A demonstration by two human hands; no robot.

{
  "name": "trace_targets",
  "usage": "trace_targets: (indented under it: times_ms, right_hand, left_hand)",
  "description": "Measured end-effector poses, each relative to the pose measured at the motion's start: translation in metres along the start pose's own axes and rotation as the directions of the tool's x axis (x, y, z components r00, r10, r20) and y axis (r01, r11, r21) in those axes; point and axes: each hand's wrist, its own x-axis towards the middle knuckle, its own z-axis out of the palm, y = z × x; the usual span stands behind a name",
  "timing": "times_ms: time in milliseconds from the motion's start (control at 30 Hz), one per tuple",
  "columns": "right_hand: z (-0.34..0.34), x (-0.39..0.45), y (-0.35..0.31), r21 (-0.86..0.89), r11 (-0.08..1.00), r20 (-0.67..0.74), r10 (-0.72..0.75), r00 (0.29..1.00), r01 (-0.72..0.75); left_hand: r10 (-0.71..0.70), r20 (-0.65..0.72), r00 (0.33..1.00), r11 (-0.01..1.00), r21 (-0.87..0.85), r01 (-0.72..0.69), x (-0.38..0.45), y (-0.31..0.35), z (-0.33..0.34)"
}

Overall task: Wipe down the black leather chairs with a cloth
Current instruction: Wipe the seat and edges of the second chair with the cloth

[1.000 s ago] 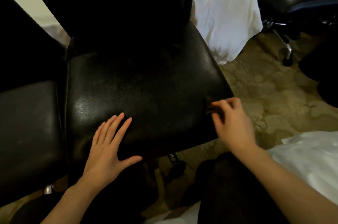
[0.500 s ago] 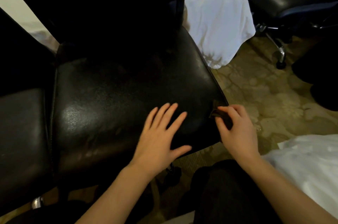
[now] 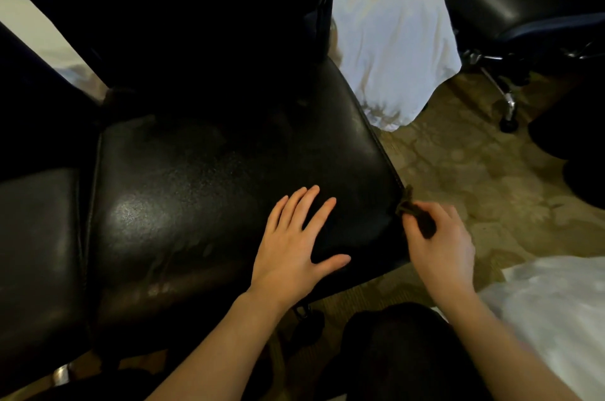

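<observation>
A: Where is the small dark cloth (image 3: 413, 216) at this moment?

B: It is at the right edge of the seat of the black leather chair (image 3: 203, 191), close to the front right corner. The right hand (image 3: 440, 243) pinches it; the grip of this hand is closed around the cloth, and the cloth touches the seam of the seat edge.

A: And the left hand (image 3: 289, 251)?

B: It lies flat on the seat near the front edge, fingers straight and a little spread, holding nothing.

A: What stands around?

B: A second black leather seat (image 3: 36, 253) just beside on the left, another black chair with wheels (image 3: 510, 7) at the far right, a white sheet (image 3: 389, 37) hanging behind, and patterned floor (image 3: 465, 171) below
</observation>
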Motion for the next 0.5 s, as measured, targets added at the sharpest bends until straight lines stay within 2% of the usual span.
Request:
trace_targets:
  times_ms: [167, 267, 333, 400, 500]
  right_hand:
    - [-0.007, -0.028, 0.024, 0.059, 0.995, 0.057, 0.072, 0.996, -0.076]
    - [-0.011, -0.001, 0.002, 0.089, 0.995, 0.024, -0.052, 0.998, 0.049]
    - [-0.005, 0.034, -0.022, 0.131, 0.989, 0.041, -0.078, 0.996, 0.072]
    - [0.001, 0.065, -0.043, 0.106, 0.994, 0.141, -0.046, 0.989, 0.031]
    - [0.002, 0.07, -0.045, -0.012, 0.994, 0.208, -0.105, 0.972, 0.11]
  left_hand:
    - [0.0, -0.025, 1.0, 1.0, -0.008, 0.0, 0.002, 0.002, 0.001]
    - [0.007, -0.013, 1.0, 1.0, -0.016, -0.007, 0.002, 0.002, 0.001]
    - [0.01, -0.007, 1.0, 1.0, -0.003, -0.01, 0.003, 0.001, 0.001]
    - [0.008, 0.008, 1.0, 1.0, -0.01, -0.008, 0.004, 0.0, 0.001]
    - [0.005, 0.027, 1.0, 0.999, -0.033, -0.004, 0.003, -0.001, 0.0]
